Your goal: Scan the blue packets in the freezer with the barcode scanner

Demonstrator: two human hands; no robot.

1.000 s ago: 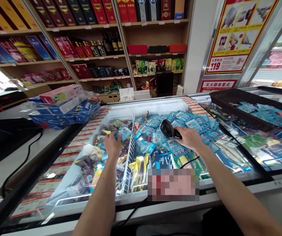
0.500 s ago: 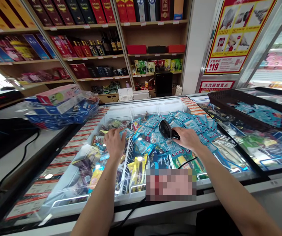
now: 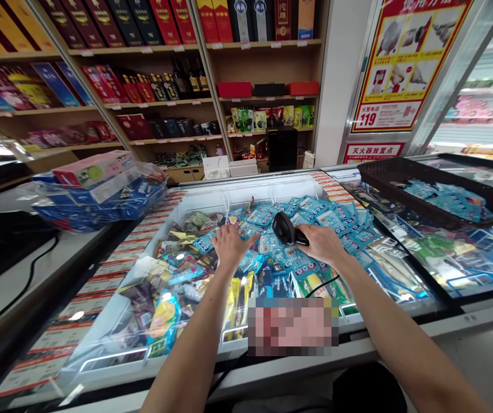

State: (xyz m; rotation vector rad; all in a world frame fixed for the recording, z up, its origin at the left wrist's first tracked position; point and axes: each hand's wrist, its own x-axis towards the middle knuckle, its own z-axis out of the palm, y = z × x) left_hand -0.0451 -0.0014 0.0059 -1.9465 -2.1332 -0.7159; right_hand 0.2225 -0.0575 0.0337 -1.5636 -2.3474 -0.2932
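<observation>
My right hand (image 3: pixel 321 244) is wrapped round the handle of a black barcode scanner (image 3: pixel 283 228), whose head points left over a spread of blue flat packets (image 3: pixel 306 261). The packets lie in an overlapping heap on the glass top of a chest freezer. At the heap's left side, my left hand (image 3: pixel 232 246) is open, palm down, with fingers apart and the thumb reaching toward the packets. Whether its fingertips touch one I cannot tell. A separate blue packet (image 3: pixel 205 242) lies just left of that hand.
Bagged goods show through the freezer glass. A dark tray (image 3: pixel 371 172) with more blue packets sits at the right. Plastic-wrapped boxes (image 3: pixel 100 183) stand at the left. A blurred pink patch (image 3: pixel 293 330) lies at the front edge. Stocked shelves (image 3: pixel 267 94) line the back.
My left hand has moved right, to the edge of the packet heap, and a blue packet now shows on its left. My right hand still grips the scanner in about the same place.
</observation>
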